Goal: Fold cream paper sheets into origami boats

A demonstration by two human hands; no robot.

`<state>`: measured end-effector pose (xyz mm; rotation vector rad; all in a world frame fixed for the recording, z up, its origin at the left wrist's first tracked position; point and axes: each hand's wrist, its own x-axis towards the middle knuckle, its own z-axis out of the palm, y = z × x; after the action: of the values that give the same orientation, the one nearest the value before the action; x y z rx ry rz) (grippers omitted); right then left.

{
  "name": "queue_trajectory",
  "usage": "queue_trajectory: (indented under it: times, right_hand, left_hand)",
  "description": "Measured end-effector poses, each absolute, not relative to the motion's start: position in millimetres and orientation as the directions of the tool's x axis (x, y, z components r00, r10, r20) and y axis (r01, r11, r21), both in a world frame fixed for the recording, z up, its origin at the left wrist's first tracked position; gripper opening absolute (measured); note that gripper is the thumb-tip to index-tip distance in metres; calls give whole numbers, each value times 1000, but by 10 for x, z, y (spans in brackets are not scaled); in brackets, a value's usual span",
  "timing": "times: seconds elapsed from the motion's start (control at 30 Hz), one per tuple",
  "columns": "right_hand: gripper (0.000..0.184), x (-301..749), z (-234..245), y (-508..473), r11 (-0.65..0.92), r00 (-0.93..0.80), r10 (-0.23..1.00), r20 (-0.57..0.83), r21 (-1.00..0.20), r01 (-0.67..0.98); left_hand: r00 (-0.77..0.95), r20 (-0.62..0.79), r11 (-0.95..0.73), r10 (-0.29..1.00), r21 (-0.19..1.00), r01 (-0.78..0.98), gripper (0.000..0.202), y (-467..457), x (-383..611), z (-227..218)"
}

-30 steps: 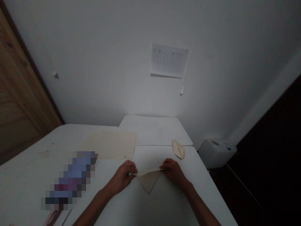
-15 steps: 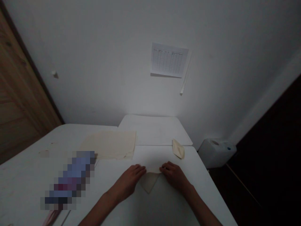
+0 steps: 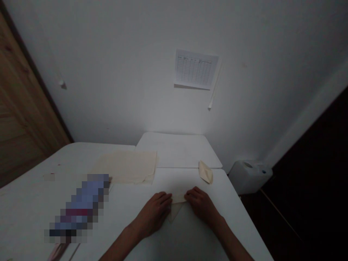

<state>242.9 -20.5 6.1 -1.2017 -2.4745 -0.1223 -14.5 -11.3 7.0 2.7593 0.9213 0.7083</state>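
Note:
Between my hands lies a small cream sheet of thin paper (image 3: 178,199) on the white table, with a folded band along its upper part and a triangular point toward me. My left hand (image 3: 157,212) has its fingers pressed together on the left end of the band and covers part of the triangle. At the other end, the fingers of my right hand (image 3: 199,203) pinch the paper. Beyond my right hand rests a folded cream paper piece (image 3: 206,172), somewhat envelope-like. Larger cream sheets (image 3: 133,166) lie flat beyond my left hand.
A pixelated blue object (image 3: 83,203) is on the table at left. Past the right table edge stands a whitish plastic container (image 3: 247,177). The wall at the back carries a printed chart (image 3: 196,69). Wooden panelling (image 3: 27,90) rises at far left.
My left hand has shifted a little right and inward over the paper. A paler folded band now shows between my hands, and less of the triangle is visible. My right hand has barely moved.

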Motion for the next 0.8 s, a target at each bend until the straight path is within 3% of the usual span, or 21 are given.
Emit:
queue_trajectory:
  times: [0.43,0.6,0.8]
  right_hand:
    - [19,2206,116,-228,611,-496,769,404,-234,756]
    - [19,2206,98,-229,614,-498,763,412,-220,758]
    - [19,2194,97,-245,607,-489,760,428,-199,770]
  left_hand:
    - [649,392,-757,653,303,579,38,-53,-216,37]
    - [640,443,-777,628,326,538,26,-6,-387,28]
    - [605,455,-757,654,393,522,33,-21,-542,97]
